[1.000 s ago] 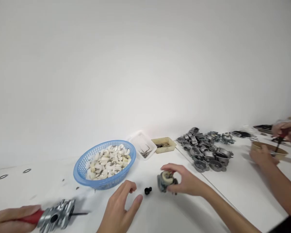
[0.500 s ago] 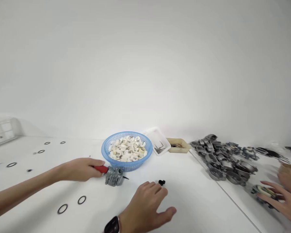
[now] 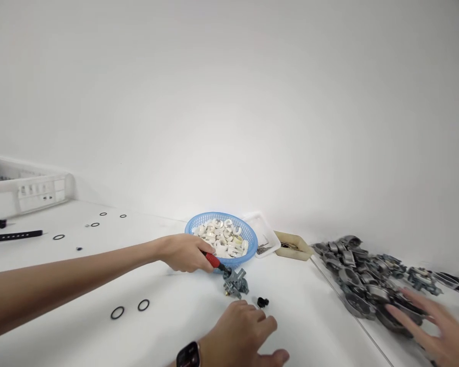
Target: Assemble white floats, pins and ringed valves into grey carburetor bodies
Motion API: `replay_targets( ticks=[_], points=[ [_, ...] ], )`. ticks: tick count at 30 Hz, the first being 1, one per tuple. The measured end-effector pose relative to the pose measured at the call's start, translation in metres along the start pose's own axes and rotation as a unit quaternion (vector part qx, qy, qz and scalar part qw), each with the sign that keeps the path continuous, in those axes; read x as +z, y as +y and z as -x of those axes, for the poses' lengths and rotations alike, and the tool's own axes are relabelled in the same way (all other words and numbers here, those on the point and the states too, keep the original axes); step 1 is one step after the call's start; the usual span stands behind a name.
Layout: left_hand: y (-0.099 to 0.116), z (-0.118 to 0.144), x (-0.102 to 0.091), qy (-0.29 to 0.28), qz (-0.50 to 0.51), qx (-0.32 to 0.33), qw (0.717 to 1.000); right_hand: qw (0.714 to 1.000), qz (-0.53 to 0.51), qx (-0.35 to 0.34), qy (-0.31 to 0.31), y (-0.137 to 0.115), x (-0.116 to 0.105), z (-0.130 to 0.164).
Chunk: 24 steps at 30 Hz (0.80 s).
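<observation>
My left hand (image 3: pixel 245 331), with a watch on the wrist, is palm down over the white table, thumb out and fingers loosely curved, gripping nothing visible. Just beyond its fingers sits a small grey carburettor (image 3: pixel 235 283). A small black part (image 3: pixel 262 302) lies close to its knuckles. From the left, a co-worker's hand (image 3: pixel 187 252) holds a red-handled tool (image 3: pixel 212 260) whose dark shaft reaches the carburettor. At the lower right, my right hand (image 3: pixel 439 326) is blurred, fingers stretched and apart, in front of a heap of grey metal bowl-shaped parts (image 3: pixel 361 280).
A blue basket (image 3: pixel 191 224) of white curved plastic pieces stands by the wall. Beside it are a white tray (image 3: pixel 268 229) with thin metal pieces and a beige tray (image 3: pixel 306 247). Black rings (image 3: pixel 117 312) and straps (image 3: pixel 15 236) lie left, near a white crate (image 3: pixel 42 196).
The view has swung left. The co-worker's tool and the carburettor have moved right, closer to my left hand. My right hand has left the carburettor it was on and moved left.
</observation>
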State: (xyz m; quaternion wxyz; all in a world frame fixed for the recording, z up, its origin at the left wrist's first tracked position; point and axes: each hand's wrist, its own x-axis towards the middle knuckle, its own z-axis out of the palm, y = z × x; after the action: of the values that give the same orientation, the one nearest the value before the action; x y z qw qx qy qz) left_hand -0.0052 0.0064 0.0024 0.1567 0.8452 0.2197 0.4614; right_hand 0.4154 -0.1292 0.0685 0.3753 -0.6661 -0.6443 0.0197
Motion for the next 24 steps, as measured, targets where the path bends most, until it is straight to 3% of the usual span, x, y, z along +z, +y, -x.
replay_targets(
  ticks=[1,2,5,7,11,15,19,24],
  points=[
    [0.003,0.003,0.007,-0.02,-0.009,0.027,0.999,0.996,0.03,0.016,0.088,-0.007,0.014,-0.005],
    [0.006,0.005,0.014,-0.043,-0.028,0.057,0.997,0.996,0.045,0.015,0.081,-0.019,0.03,-0.009],
    [0.005,0.011,0.03,-0.093,-0.123,0.133,0.979,0.993,0.056,-0.039,-0.1,-0.075,0.085,-0.025],
    [-0.002,0.014,0.037,-0.077,-0.169,0.156,0.97,0.977,0.063,-0.059,-0.197,-0.114,0.118,-0.038],
    [-0.017,0.014,0.044,-0.027,-0.206,0.194,0.959,0.961,0.072,-0.085,-0.252,-0.153,0.158,-0.067],
    [-0.016,0.013,0.042,-0.03,-0.221,0.198,0.954,0.953,0.083,-0.096,-0.274,-0.154,0.171,-0.085],
    [-0.005,0.011,0.034,-0.042,-0.202,0.177,0.962,0.948,0.088,-0.119,-0.281,-0.155,0.167,-0.093],
    [0.003,0.007,0.018,-0.051,-0.151,0.066,0.985,0.932,0.109,-0.161,-0.304,-0.164,0.161,-0.108]
  ],
)
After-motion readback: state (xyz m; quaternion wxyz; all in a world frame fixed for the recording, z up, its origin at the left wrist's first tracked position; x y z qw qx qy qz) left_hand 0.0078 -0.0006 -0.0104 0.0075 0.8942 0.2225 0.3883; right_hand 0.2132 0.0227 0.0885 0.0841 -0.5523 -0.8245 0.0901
